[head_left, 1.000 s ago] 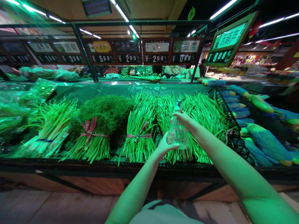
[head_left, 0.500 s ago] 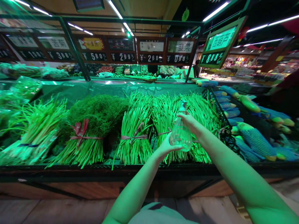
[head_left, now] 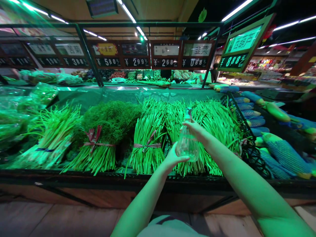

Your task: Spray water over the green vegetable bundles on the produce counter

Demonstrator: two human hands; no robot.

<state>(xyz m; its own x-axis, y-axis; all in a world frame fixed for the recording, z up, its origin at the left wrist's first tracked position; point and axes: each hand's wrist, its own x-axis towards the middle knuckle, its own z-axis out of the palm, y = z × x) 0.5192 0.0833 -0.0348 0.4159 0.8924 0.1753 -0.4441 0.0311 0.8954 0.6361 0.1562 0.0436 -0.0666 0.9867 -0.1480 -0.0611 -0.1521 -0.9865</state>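
The clear plastic bottle (head_left: 187,146) is held nearly upright in the air between both hands (its top may be a sprayer, but it is too blurred to tell). The right hand (head_left: 196,130) closes its fingers around the shoulder, while the left hand (head_left: 174,158) curls slightly spread fingers against the lower side. Just beyond the fingers lie ribbon-tied bundles of chives (head_left: 148,151); below them runs the display's black front rim (head_left: 74,176). Right of the fingers, a black wire crate (head_left: 249,144) limits the room; above them, air stays open.
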